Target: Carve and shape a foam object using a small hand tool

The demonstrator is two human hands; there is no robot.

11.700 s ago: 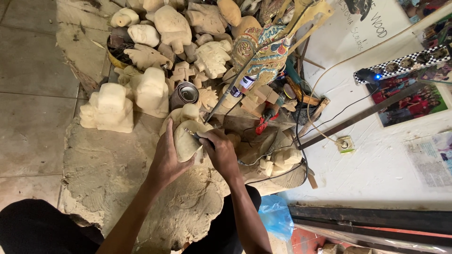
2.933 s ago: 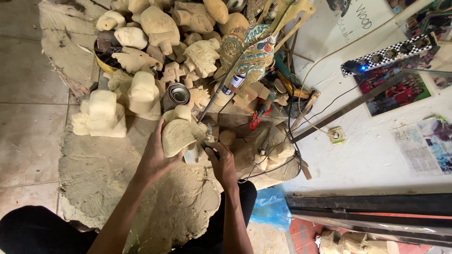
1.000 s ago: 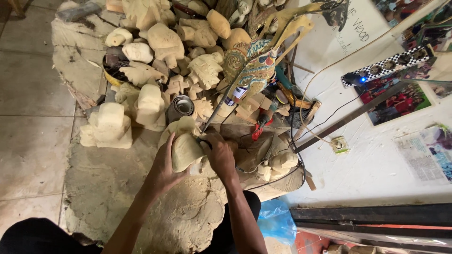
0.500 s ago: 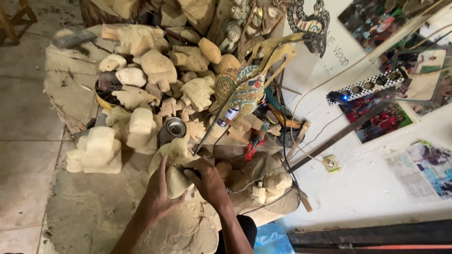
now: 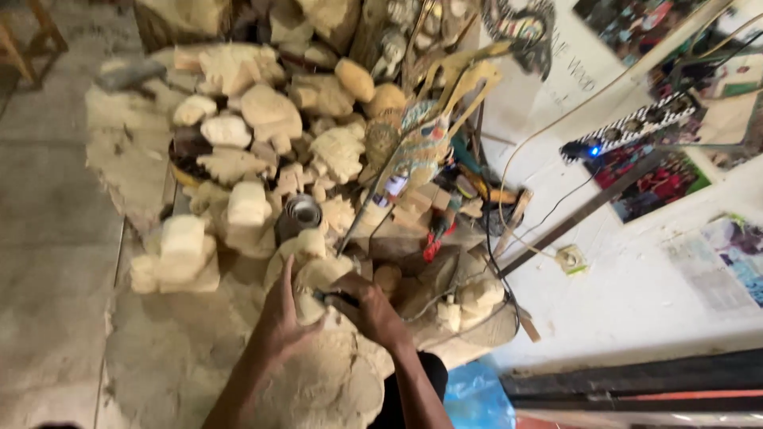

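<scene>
Fingers of the left hand point(image 5: 286, 318) wrap the side of a pale, rounded wood carving point(image 5: 316, 282), while the right hand point(image 5: 367, 311) is closed around a small dark carving tool point(image 5: 332, 299) pressed against its face. The carving sits just above a mound of sawdust and shavings point(image 5: 334, 381) at the person's lap. Compared with half a second ago, both hands keep the same grip on piece and tool; what has shifted is the view, now lifted to show more of the heap of rough-cut wooden blocks and figures point(image 5: 262, 135), a roll of tape point(image 5: 300, 213) and a painted shadow puppet point(image 5: 413, 151) beyond. The work on the carving appears to go on uninterrupted, on the tiled floor point(image 5: 48, 238).
</scene>
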